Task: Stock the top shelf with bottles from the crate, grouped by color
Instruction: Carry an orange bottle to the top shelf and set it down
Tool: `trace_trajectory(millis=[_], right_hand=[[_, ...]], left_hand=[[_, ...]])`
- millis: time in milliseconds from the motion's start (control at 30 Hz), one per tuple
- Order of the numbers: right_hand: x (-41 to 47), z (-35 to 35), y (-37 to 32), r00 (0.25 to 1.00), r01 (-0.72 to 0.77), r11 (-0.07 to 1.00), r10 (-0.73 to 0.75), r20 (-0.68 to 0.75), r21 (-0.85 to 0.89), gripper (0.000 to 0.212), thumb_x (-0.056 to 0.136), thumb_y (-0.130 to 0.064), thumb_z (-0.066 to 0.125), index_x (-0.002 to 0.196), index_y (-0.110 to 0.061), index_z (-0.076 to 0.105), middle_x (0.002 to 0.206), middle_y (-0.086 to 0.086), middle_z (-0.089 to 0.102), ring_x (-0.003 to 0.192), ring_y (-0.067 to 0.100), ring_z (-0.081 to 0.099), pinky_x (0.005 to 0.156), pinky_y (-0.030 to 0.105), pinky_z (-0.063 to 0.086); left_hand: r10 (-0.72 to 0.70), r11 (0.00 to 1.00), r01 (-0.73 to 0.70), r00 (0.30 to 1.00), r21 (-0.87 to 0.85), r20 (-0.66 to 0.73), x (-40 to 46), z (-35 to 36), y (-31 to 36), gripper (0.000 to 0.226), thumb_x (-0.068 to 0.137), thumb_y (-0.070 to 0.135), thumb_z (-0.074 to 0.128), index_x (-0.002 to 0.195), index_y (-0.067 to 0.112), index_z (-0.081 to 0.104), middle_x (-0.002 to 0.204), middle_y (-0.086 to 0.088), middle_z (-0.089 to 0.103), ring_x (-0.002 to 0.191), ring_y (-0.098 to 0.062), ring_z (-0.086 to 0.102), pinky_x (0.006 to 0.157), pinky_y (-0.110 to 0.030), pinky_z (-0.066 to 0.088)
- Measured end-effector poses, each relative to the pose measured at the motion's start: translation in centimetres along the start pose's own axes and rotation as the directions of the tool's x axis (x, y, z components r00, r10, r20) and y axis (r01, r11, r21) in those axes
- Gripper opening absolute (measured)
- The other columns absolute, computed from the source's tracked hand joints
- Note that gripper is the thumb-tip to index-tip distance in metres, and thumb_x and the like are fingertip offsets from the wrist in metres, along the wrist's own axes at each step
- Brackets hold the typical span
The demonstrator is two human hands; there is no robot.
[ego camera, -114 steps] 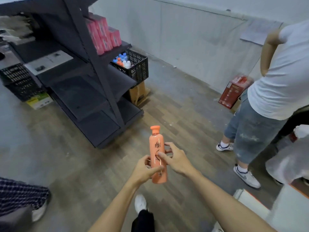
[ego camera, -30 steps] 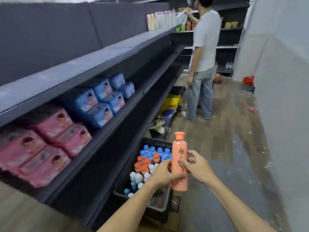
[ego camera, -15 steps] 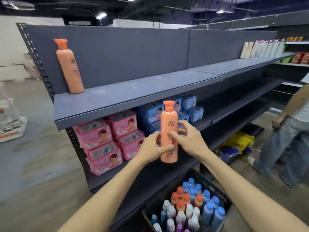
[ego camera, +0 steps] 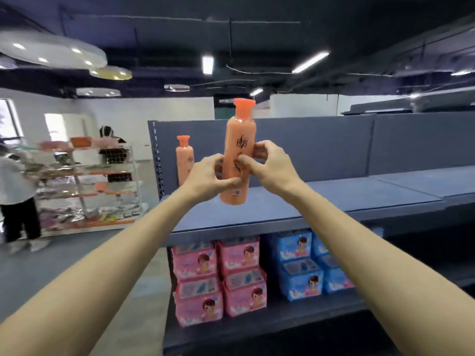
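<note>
An orange bottle [ego camera: 239, 140] with an orange cap is upright in both my hands, held just above the grey top shelf [ego camera: 334, 201]. My left hand [ego camera: 208, 176] grips its lower left side and my right hand [ego camera: 270, 165] grips its right side. A second orange bottle [ego camera: 184, 160] stands on the same shelf at its far left end, just left of the held one. The crate is out of view.
Pink packs [ego camera: 218, 276] and blue packs [ego camera: 305, 265] fill the shelf below. The top shelf stretches bare to the right. A rack of goods [ego camera: 87, 186] and a person [ego camera: 15, 191] stand on the left across the grey floor.
I have raised the orange bottle from chest height to the top shelf, close beside the bottle standing there. My view has lifted, so the crate has dropped out of sight.
</note>
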State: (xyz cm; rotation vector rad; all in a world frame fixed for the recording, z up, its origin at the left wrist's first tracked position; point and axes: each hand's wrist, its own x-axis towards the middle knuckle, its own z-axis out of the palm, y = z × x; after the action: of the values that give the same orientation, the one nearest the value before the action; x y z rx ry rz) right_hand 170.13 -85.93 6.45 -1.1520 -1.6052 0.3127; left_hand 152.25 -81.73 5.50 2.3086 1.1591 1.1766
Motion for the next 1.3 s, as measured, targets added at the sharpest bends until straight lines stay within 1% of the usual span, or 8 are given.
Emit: trace_trajectory(millis=[133, 300, 433, 567, 800, 1000, 1167, 1300], right_hand=[[1.5, 1.8, 0.2, 0.996, 0.012, 0.998, -0.018, 0.09, 0.067, 0.041, 0.09, -0.035, 0.071, 0.122, -0.014, 0.058, 0.121, -0.003, 0.068, 0.106, 0.01, 0.064, 0.08, 0.018, 0.049], [2.2, 3.8, 1.0, 0.985, -0.031, 0.991, 0.009, 0.172, 0.126, 0.037, 0.091, -0.032, 0.071, 0.119, -0.014, 0.057, 0.118, -0.005, 0.068, 0.102, 0.007, 0.063, 0.078, 0.016, 0.046], [2.7, 6.2, 2.0, 0.978, -0.086, 0.986, 0.057, 0.199, 0.141, 0.033, 0.091, -0.031, 0.07, 0.117, -0.015, 0.058, 0.117, -0.005, 0.068, 0.103, 0.009, 0.064, 0.084, 0.024, 0.049], [3.3, 8.7, 2.5, 0.976, -0.111, 0.983, 0.079, 0.205, 0.148, 0.032, 0.092, -0.03, 0.069, 0.117, -0.014, 0.059, 0.116, -0.004, 0.069, 0.1, 0.009, 0.063, 0.072, 0.015, 0.043], [5.5, 13.1, 3.6, 0.971, -0.097, 0.99, 0.071, 0.229, 0.105, 0.031, 0.091, -0.03, 0.071, 0.113, -0.014, 0.058, 0.11, -0.005, 0.069, 0.095, 0.008, 0.063, 0.069, 0.013, 0.045], [7.8, 16.0, 4.1, 0.961, 0.027, 0.999, -0.036, 0.275, 0.035, 0.073, 0.094, -0.025, 0.068, 0.152, -0.033, 0.025, 0.111, -0.001, 0.07, 0.091, 0.008, 0.062, 0.077, 0.021, 0.044], [9.4, 17.8, 4.8, 0.96, 0.045, 0.999, -0.046, 0.277, 0.007, 0.076, 0.096, -0.023, 0.065, 0.155, -0.034, 0.02, 0.12, 0.001, 0.069, 0.095, 0.009, 0.059, 0.076, 0.019, 0.041], [10.4, 18.6, 5.5, 0.964, 0.036, 0.999, -0.036, 0.265, 0.005, 0.074, 0.096, -0.022, 0.064, 0.155, -0.035, 0.022, 0.118, 0.001, 0.069, 0.096, 0.01, 0.06, 0.082, 0.022, 0.04]], left_hand=[[-0.089, 0.996, 0.088, 0.992, -0.015, -0.092, -0.8, -0.3, -0.6, 0.051, 0.073, 0.035, 0.083, 0.117, 0.019, 0.061, 0.103, 0.008, 0.071, 0.093, -0.004, 0.067, 0.078, -0.021, 0.053], [-0.192, 0.981, 0.195, 0.972, 0.011, -0.139, -1.1, -0.1, -2.9, 0.049, 0.072, 0.036, 0.082, 0.112, 0.019, 0.059, 0.104, 0.006, 0.071, 0.095, -0.009, 0.068, 0.085, -0.031, 0.056], [-0.264, 0.964, 0.256, 0.952, -0.065, -0.154, -1.5, 0.4, -5.0, 0.051, 0.074, 0.03, 0.083, 0.108, 0.016, 0.048, 0.102, 0.007, 0.068, 0.093, -0.003, 0.066, 0.077, -0.024, 0.053], [-0.279, 0.96, 0.27, 0.949, -0.077, -0.147, -1.2, 0.2, -7.9, 0.048, 0.073, 0.027, 0.082, 0.104, 0.015, 0.048, 0.103, 0.004, 0.068, 0.096, -0.011, 0.068, 0.086, -0.04, 0.057], [-0.266, 0.964, 0.262, 0.955, -0.048, -0.131, -0.2, -1.8, -12.7, 0.051, 0.071, 0.029, 0.083, 0.107, 0.015, 0.05, 0.107, 0.005, 0.067, 0.096, -0.011, 0.068, 0.087, -0.04, 0.056], [-0.229, 0.971, 0.236, 0.965, 0.043, -0.13, 1.1, -2.4, -15.9, 0.05, 0.08, 0.025, 0.079, 0.114, 0.01, 0.046, 0.109, 0.006, 0.062, 0.092, -0.011, 0.064, 0.066, -0.007, 0.046], [-0.21, 0.966, 0.221, 0.974, 0.136, -0.088, 1.6, -2.7, -19.0, 0.067, 0.067, 0.034, 0.085, 0.119, 0.023, 0.045, 0.104, 0.006, 0.067, 0.083, -0.009, 0.068, 0.075, -0.027, 0.055], [-0.218, 0.966, 0.231, 0.969, 0.116, -0.114, 2.2, -2.2, -20.1, 0.071, 0.067, 0.032, 0.087, 0.125, 0.025, 0.046, 0.098, 0.009, 0.067, 0.079, -0.005, 0.067, 0.074, -0.025, 0.053]])
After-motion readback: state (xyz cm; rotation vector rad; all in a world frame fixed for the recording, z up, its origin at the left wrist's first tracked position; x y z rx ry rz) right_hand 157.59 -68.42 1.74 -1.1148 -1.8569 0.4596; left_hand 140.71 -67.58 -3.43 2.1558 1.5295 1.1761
